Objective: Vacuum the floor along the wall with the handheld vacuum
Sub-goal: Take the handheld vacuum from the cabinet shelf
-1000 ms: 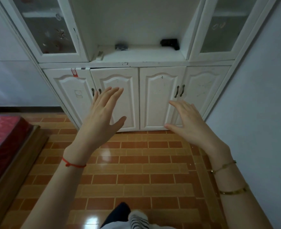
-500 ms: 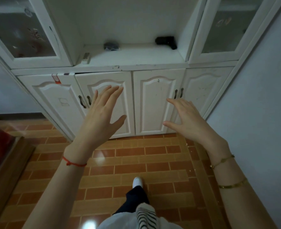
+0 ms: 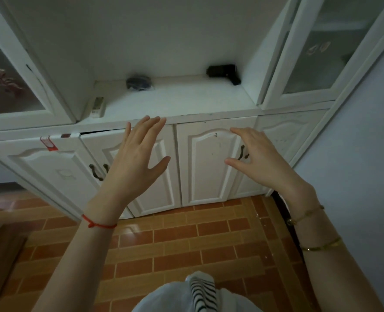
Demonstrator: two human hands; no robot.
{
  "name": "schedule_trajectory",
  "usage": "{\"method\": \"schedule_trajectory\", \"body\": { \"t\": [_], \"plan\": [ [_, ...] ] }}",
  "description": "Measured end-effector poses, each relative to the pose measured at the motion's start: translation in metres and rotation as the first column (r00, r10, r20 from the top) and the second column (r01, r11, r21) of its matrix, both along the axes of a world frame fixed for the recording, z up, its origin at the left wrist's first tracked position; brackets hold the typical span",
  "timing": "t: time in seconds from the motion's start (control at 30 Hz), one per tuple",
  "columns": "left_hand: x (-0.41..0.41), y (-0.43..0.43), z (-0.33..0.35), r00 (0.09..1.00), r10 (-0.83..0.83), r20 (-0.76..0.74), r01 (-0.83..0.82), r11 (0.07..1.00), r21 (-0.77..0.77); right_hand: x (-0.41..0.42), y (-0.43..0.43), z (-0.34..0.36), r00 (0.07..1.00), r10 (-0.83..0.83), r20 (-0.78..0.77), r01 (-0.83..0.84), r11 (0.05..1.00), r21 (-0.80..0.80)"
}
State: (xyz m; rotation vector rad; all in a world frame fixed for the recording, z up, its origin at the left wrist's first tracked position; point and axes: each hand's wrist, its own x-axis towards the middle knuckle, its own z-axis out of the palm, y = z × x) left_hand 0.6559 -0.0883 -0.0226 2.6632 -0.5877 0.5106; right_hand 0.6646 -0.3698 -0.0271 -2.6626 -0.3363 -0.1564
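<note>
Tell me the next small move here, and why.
Probably reach the right hand up and forward to the black pistol-shaped device at the back right of the open shelf; it looks like the handheld vacuum, though that is uncertain. Both hands are open and empty in front of the lower cabinet doors, and the right one is on that side; the left hand hovers further from it.

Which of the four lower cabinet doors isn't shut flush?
The second door from the left, behind the left hand: a dark gap shows along its top edge, while the other three sit flush under the shelf.
</note>
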Motion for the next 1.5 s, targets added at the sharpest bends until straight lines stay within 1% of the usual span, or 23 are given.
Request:
{"method": "schedule_trajectory", "body": {
  "t": [0.6,0.7,0.97,1.2,1.3,1.5],
  "plan": [
    [0.134,-0.013,-0.023,0.994,-0.079,-0.075,0.078,0.997,-0.009,0.121,-0.013,-0.027,0.997,-0.052,-0.048,0.054,0.998,0.028],
    [0.16,-0.021,-0.026,0.995,-0.068,-0.069,0.068,0.998,0.005,0.147,-0.019,-0.028,0.998,-0.042,-0.057,0.045,0.998,0.046],
    [0.239,-0.051,-0.023,0.998,-0.032,-0.054,0.03,0.999,-0.026,0.236,-0.048,-0.022,0.999,-0.008,-0.046,0.012,0.997,0.083],
    [0.303,-0.087,-0.025,0.998,0.015,-0.062,-0.018,0.999,-0.049,0.319,-0.079,-0.016,0.999,-0.025,-0.041,0.029,0.995,0.097],
    [0.325,-0.102,-0.026,0.997,0.047,-0.058,-0.05,0.998,-0.048,0.347,-0.09,-0.017,0.998,-0.025,-0.05,0.029,0.995,0.093],
    [0.35,-0.123,-0.028,0.993,0.088,-0.078,-0.092,0.994,-0.055,0.385,-0.103,-0.022,0.996,0.025,-0.083,-0.018,0.996,0.09]
  ]
}}
